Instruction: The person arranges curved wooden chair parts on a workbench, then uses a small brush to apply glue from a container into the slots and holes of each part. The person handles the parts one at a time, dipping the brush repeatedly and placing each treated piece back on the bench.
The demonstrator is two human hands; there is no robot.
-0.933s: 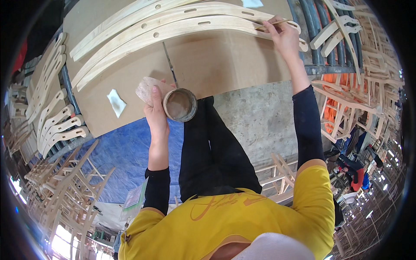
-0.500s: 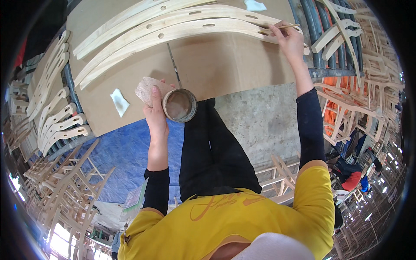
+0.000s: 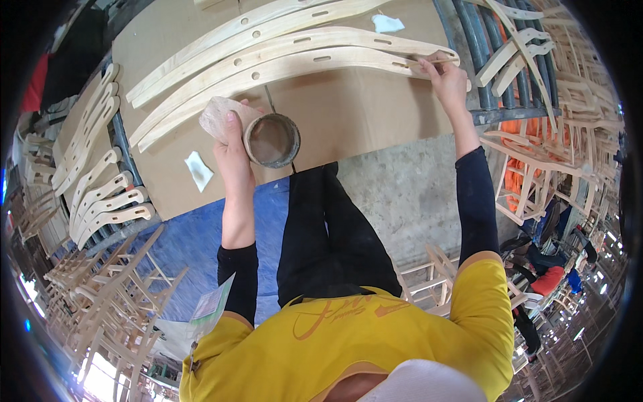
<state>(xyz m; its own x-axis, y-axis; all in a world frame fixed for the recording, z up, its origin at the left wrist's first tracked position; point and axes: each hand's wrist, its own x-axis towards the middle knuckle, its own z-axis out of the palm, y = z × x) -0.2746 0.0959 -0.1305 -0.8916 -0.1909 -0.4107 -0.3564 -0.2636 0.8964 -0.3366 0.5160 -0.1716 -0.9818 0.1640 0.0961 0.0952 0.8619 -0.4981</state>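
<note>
My left hand (image 3: 232,153) is closed around a round cup (image 3: 276,164) of brownish paste, its mouth facing up. A pale pinkish pad or folded sheet (image 3: 218,119) is held in the same hand, against the cup's left side. At the right end of the nearest curved wooden piece (image 3: 288,64), my right hand (image 3: 449,85) pinches a thin stick whose tip is near a slot; fingers hide most of the stick. Just beyond lies a second curved piece (image 3: 341,36), also with slots and a round hole. Both rest on brown cardboard (image 3: 362,100).
White scraps (image 3: 199,171) lie on the cardboard at left and far right. More curved pieces (image 3: 214,40) lie beyond. Dark rollers (image 3: 487,80) carry wooden parts at right, and similar parts (image 3: 110,218) are stacked left. Chair frames (image 3: 114,288) and blue sheeting (image 3: 201,214) are lower down.
The view has shifted slightly. My left hand has lifted the cup and pad a little toward the wooden pieces. The stick in my right hand has turned and shows less.
</note>
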